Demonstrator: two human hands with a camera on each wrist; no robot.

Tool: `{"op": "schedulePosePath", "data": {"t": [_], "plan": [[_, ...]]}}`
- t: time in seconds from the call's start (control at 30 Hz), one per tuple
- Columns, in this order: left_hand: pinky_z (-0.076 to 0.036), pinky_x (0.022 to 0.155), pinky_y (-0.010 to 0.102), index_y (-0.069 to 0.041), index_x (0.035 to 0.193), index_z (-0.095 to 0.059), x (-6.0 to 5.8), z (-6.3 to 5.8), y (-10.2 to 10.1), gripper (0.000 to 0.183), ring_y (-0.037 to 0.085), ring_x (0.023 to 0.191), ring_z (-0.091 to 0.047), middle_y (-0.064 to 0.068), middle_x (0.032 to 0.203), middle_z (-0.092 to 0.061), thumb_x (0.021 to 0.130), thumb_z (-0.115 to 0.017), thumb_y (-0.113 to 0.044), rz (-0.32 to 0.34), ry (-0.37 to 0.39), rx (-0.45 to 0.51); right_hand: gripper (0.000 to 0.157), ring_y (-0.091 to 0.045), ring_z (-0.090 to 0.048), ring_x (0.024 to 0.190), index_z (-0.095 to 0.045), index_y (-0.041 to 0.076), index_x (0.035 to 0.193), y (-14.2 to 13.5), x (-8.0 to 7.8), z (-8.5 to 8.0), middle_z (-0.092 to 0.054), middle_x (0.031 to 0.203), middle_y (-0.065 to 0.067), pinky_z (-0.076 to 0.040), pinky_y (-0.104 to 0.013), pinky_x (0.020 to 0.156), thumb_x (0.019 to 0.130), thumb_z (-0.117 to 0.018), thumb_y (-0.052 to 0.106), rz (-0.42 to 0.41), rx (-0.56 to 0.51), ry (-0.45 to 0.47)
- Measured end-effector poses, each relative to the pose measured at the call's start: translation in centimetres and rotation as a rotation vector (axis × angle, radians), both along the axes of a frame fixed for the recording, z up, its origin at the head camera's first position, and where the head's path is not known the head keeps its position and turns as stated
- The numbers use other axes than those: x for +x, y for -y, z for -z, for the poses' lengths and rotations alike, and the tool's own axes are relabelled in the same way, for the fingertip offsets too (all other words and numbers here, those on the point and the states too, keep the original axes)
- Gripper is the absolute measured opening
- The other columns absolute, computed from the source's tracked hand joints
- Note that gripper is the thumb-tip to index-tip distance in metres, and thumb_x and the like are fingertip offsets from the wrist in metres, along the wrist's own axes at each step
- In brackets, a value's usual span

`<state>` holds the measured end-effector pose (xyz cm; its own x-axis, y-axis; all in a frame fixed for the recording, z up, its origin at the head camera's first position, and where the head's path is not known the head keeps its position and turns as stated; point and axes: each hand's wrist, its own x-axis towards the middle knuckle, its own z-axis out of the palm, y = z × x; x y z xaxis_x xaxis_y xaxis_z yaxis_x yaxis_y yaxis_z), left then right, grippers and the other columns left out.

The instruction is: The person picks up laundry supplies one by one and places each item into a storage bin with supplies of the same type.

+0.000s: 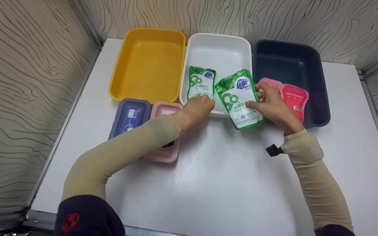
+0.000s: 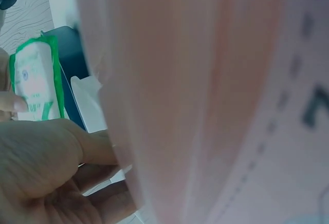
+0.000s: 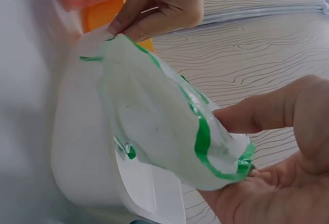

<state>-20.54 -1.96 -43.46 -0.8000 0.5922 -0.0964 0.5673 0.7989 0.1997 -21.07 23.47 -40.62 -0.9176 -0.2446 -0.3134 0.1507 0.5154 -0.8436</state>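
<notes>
Head view, read with twelve at the far wall (image 1: 218, 16) and the white tray (image 1: 223, 52) as the dial's centre, has a green-and-white pouch (image 1: 241, 101) tilted over that tray's rim at four to five o'clock, its lower end out above the table (image 1: 208, 183). The right hand (image 1: 272, 101) pinches it by its three-o'clock edge, thumb on the front. A second pouch (image 1: 201, 82) shows within the tray toward eight; the left hand (image 1: 197, 109), fingers curled, grips its lower end.

With a soft bag held by one edge, the likely trouble is sagging: its weight could drag the bottom against the rim or out of the pinch. The pouches are close enough that one could crumple the other.

At three, the navy tray (image 1: 289, 62) holds a pink pack (image 1: 269, 82) and a red pack (image 1: 294, 98) just beside the right hand, which might nudge them. Nine is the yellow tray (image 1: 149, 68). Toward seven and eight lie a pink box (image 1: 165, 156) and a blue box (image 1: 130, 116); the left sleeve (image 1: 136, 141) crosses above the pink one, so a lowered forearm could knock it. A blurred pink surface (image 2: 195, 100) blocks most of the left wrist view.
</notes>
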Motion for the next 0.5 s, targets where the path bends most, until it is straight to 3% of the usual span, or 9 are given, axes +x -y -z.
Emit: {"op": "schedulePosePath", "data": {"t": [0.13,0.27,0.5], "plan": [[-0.064,0.091,0.049,0.005,0.12,-0.074,0.0,0.0,-0.1,0.023,0.039,0.105,-0.074,0.024,0.112,-0.076,0.105,-0.057,0.003,0.002,-0.006,-0.016,0.053,-0.019,-0.071,0.102,-0.043,0.002,0.146,0.4,-0.8,0.2,-0.06,0.132,-0.02,-0.064,-0.025,0.083,0.102,-0.071,0.014,0.055,-0.047,-0.007],[-0.064,0.093,0.046,0.004,0.123,-0.074,0.0,0.0,-0.1,0.024,0.037,0.106,-0.074,0.023,0.114,-0.075,0.105,-0.058,0.002,-0.001,0.005,-0.041,0.055,-0.02,-0.071,0.105,-0.04,0.005,0.147,0.9,-1.9,0.5,-0.06,0.134,-0.019,-0.064,-0.025,0.085,0.103,-0.07,0.016,0.092,-0.08,0.019],[-0.063,0.095,0.045,0.003,0.128,-0.071,0.0,0.0,-0.1,0.027,0.036,0.11,-0.072,0.023,0.118,-0.074,0.105,-0.058,0.002,-0.008,0.028,-0.05,0.058,-0.024,-0.066,0.118,-0.032,0.004,0.155,1.7,-4.0,1.3,-0.054,0.138,-0.016,-0.063,-0.03,0.095,0.105,-0.062,0.007,0.175,-0.318,0.131]]}}
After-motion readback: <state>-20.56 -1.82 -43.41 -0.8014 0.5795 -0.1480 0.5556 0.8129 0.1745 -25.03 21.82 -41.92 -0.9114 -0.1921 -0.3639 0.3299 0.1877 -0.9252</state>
